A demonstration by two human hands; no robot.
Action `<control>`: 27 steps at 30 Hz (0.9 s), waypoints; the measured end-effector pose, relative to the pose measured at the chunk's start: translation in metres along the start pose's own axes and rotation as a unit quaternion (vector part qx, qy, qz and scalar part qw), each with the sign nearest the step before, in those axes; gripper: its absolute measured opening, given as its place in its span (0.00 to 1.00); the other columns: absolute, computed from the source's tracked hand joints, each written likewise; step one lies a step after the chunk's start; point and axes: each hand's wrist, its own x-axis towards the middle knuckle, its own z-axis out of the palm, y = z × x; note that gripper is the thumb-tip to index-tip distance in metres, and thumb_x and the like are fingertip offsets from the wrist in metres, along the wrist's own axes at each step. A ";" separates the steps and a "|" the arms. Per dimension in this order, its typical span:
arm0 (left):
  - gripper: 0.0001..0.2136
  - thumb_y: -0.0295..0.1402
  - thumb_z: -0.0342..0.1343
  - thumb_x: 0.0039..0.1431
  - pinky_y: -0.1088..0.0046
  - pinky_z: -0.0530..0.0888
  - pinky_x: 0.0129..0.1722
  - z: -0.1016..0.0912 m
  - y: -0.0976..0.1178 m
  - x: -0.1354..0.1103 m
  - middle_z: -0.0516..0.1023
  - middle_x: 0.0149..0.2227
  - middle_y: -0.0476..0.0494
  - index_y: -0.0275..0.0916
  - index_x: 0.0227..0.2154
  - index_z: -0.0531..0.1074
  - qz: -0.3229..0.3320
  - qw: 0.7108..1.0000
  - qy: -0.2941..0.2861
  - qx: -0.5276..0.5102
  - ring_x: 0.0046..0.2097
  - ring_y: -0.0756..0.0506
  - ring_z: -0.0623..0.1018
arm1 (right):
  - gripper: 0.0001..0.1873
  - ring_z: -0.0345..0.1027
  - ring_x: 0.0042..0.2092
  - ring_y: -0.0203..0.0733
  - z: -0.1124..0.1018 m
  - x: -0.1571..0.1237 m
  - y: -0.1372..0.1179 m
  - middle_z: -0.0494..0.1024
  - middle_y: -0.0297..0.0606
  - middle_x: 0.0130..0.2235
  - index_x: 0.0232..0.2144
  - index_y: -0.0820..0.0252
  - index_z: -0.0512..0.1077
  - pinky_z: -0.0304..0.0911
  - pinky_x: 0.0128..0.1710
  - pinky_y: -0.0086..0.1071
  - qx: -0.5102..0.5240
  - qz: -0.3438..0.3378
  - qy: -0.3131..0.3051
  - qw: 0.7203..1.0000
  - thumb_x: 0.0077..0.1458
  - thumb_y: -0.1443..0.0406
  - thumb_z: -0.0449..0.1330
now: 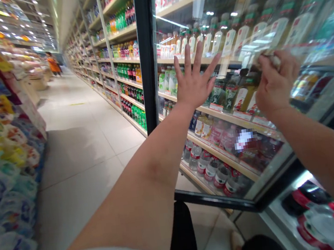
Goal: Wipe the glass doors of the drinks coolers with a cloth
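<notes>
My left hand (194, 80) is stretched flat with fingers spread, pressed against the glass door (273, 99) of a drinks cooler. My right hand (274, 83) is closed around a small whitish wad, perhaps a cloth (275, 61), held against the same glass further right. The door stands swung outward into the aisle. Through the glass I see shelves of bottles (205, 43). Both forearms reach up from the lower edge of the view.
Drink shelves (125, 61) line the right side of a long tiled aisle (77, 140). Stacked packaged goods (1, 161) fill the left. Bottles with red caps (314, 212) lie in the cooler at lower right. A person in orange (52, 64) stands far down the aisle.
</notes>
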 end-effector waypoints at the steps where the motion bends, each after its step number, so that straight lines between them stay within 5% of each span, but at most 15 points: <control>1: 0.40 0.50 0.47 0.57 0.35 0.30 0.70 -0.001 0.000 0.000 0.39 0.73 0.72 0.57 0.73 0.46 0.001 1.000 -0.006 0.003 0.73 0.35 0.24 | 0.23 0.57 0.64 0.57 0.000 0.004 0.001 0.65 0.42 0.64 0.62 0.47 0.70 0.53 0.65 0.57 0.000 0.024 0.002 1.000 0.71 0.62 0.47; 6: 0.52 0.52 0.51 0.39 0.33 0.28 0.68 -0.002 0.002 0.000 0.36 0.70 0.85 0.58 0.72 0.41 0.003 1.000 -0.030 0.003 0.67 0.43 0.09 | 0.24 0.51 0.67 0.57 0.007 -0.017 -0.014 0.63 0.42 0.65 0.63 0.48 0.69 0.50 0.67 0.58 0.032 0.014 -0.005 0.999 0.70 0.63 0.45; 10: 0.46 0.52 0.46 0.47 0.38 0.23 0.68 0.002 0.001 -0.001 0.39 0.71 0.82 0.59 0.72 0.42 0.001 1.000 -0.004 -0.001 0.66 0.46 0.09 | 0.22 0.55 0.65 0.54 0.010 -0.006 -0.019 0.68 0.41 0.61 0.59 0.48 0.74 0.53 0.66 0.54 0.024 -0.027 -0.037 0.999 0.69 0.62 0.49; 15: 0.39 0.56 0.41 0.57 0.41 0.21 0.68 0.003 0.000 -0.001 0.43 0.72 0.75 0.59 0.72 0.43 0.000 1.000 0.005 -0.004 0.69 0.44 0.13 | 0.24 0.56 0.64 0.59 0.006 0.027 -0.019 0.64 0.41 0.65 0.61 0.45 0.71 0.51 0.63 0.59 -0.013 0.074 -0.010 0.997 0.70 0.61 0.44; 20: 0.47 0.58 0.46 0.46 0.37 0.25 0.68 0.001 0.001 -0.001 0.43 0.71 0.79 0.59 0.72 0.43 0.000 1.000 -0.001 0.004 0.69 0.44 0.12 | 0.23 0.54 0.67 0.57 0.005 0.011 -0.034 0.65 0.30 0.65 0.60 0.33 0.68 0.53 0.64 0.57 -0.005 0.043 -0.051 0.998 0.71 0.58 0.42; 24: 0.53 0.57 0.47 0.33 0.29 0.30 0.67 -0.003 0.002 -0.001 0.45 0.67 0.89 0.61 0.71 0.43 -0.002 1.000 -0.009 0.016 0.64 0.49 0.06 | 0.21 0.55 0.64 0.58 0.007 0.040 -0.023 0.66 0.33 0.64 0.59 0.37 0.70 0.53 0.61 0.58 -0.028 0.054 -0.064 0.996 0.70 0.59 0.46; 27: 0.54 0.58 0.47 0.35 0.31 0.28 0.67 -0.004 0.003 -0.001 0.44 0.68 0.89 0.59 0.71 0.44 -0.003 1.000 -0.017 0.014 0.64 0.48 0.05 | 0.22 0.54 0.64 0.58 0.008 0.053 -0.021 0.63 0.37 0.65 0.60 0.40 0.70 0.51 0.62 0.57 -0.042 0.099 -0.041 0.993 0.69 0.63 0.48</control>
